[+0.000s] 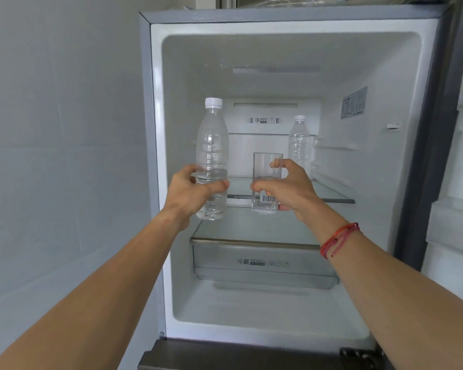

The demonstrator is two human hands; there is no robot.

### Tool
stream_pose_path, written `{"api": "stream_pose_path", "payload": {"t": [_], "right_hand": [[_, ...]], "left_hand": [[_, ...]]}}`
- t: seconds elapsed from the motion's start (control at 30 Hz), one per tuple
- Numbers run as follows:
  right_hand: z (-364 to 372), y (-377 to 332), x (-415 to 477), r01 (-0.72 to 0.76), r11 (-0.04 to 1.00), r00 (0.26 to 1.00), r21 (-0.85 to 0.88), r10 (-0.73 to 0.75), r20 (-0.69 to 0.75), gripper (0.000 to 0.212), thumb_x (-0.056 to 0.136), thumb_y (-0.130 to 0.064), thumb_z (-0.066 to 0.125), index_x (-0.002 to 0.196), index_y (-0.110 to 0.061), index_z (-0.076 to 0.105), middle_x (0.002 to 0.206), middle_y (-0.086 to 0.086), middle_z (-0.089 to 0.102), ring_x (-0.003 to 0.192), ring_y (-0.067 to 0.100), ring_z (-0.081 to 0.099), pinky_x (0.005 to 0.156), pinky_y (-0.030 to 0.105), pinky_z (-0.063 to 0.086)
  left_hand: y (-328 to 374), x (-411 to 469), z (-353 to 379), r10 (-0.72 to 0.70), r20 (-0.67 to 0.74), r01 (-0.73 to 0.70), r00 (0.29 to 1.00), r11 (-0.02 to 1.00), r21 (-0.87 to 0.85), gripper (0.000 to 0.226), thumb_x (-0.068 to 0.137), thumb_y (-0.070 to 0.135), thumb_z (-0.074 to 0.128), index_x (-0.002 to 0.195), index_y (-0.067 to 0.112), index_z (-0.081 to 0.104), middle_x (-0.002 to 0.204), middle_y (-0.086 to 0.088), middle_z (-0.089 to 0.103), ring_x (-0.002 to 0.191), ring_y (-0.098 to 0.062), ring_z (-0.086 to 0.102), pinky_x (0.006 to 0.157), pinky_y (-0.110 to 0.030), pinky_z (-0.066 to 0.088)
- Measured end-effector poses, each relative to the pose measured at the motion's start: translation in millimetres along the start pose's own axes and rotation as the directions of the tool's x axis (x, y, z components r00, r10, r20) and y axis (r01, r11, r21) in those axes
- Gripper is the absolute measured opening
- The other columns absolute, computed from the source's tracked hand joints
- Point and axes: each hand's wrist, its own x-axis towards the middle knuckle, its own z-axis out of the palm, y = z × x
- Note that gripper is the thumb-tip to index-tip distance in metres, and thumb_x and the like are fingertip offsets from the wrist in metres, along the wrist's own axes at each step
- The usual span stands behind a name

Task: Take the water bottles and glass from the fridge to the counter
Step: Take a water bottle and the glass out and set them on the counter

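A clear plastic water bottle [211, 145] with a white cap [213, 102] is held upright in front of the open fridge [155, 156] by the left hand [195, 188], whose fingers [219, 186] are wrapped round the lower body, leaving the base free below the hand. Just beside it, apart and not touching, a straight-sided drinking glass [266, 166] is gripped by the right hand [292, 188], with the thumb [257, 186] across the near face and the fingertips seen through the wall near the rim; a barcode sticker [267, 199] is still fixed low on it. A second water bottle [299, 145] is left standing at the back right of the upper glass shelf [332, 193], well apart from both hands. The held bottle is judged light, since a water line seems to show low in the body, and its thin walls can be expected to give under pressure, so a firm wrap around the ribbed middle is preferred to a squeeze. The glass is judged stiff, fragile and possibly slick from the cold; whether it holds water cannot be told with certainty, so it is best kept level and taken round the mid-body, not by the rim. The remaining bottle is best taken by its waist once a hand is freed. No tabletop is seen in this view.
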Motion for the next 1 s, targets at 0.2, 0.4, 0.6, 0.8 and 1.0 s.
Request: {"api": "stream_pose_path", "payload": {"t": [0.2, 0.4, 0.6, 0.8, 1.0], "right_hand": [[12, -6, -55, -0.028, 1.000, 1.000, -0.010, 0.028, 0.007, 0.064, 0.051, -0.033, 0.086, 0.105, -0.043, 0.053, 0.117, -0.004, 0.064, 0.099, 0.015, 0.068, 0.078, 0.041, 0.062], [18, -10, -88, -0.034, 0.999, 0.999, 0.021, 0.033, 0.026, 0.065, 0.059, -0.030, 0.088, 0.112, -0.041, 0.054, 0.115, -0.001, 0.065, 0.100, 0.016, 0.067, 0.069, 0.032, 0.057], [23, -11, -99, -0.024, 0.999, 0.998, 0.037, 0.022, 0.062, 0.067, 0.053, -0.032, 0.089, 0.110, -0.041, 0.056, 0.117, -0.002, 0.064, 0.101, 0.017, 0.066, 0.078, 0.035, 0.057], [33, -10, -100, 0.001, 0.998, 0.989, 0.058, -0.010, 0.145, 0.072, 0.038, -0.041, 0.086, 0.103, -0.041, 0.056, 0.118, -0.004, 0.066, 0.104, 0.019, 0.067, 0.091, 0.041, 0.056], [55, -9, -103, 0.015, 0.993, 0.961, 0.117, -0.046, 0.273, 0.072, 0.042, -0.038, 0.089, 0.106, -0.043, 0.055, 0.107, -0.008, 0.073, 0.100, 0.017, 0.070, 0.088, 0.042, 0.058]], "left_hand": [[-3, -38, -35, -0.025, 0.022, 0.026, 0.999, 1.000, -0.010, 0.051, 0.067, 0.020, 0.091, 0.112, 0.019, 0.066, 0.102, -0.001, 0.071, 0.083, -0.010, 0.068, 0.068, -0.024, 0.049], [0, -67, -59, -0.071, 0.012, 0.071, 0.997, 0.997, -0.021, 0.054, 0.064, 0.014, 0.093, 0.112, 0.015, 0.067, 0.103, -0.005, 0.071, 0.077, -0.012, 0.067, 0.060, -0.019, 0.048], [0, -87, -68, -0.107, -0.039, 0.107, 0.994, 0.994, 0.013, 0.051, 0.060, 0.014, 0.095, 0.102, 0.015, 0.067, 0.101, -0.006, 0.072, 0.075, -0.015, 0.067, 0.063, -0.023, 0.048], [4, -106, -75, -0.107, -0.134, 0.112, 0.985, 0.993, 0.034, 0.047, 0.064, 0.014, 0.093, 0.102, 0.015, 0.066, 0.091, 0.001, 0.071, 0.064, -0.009, 0.064, 0.058, -0.019, 0.046], [1, -130, -89, -0.115, -0.275, 0.137, 0.955, 0.989, 0.062, 0.064, 0.060, 0.017, 0.095, 0.115, 0.017, 0.062, 0.104, -0.006, 0.072, 0.075, -0.016, 0.066, 0.068, -0.027, 0.049]]}}
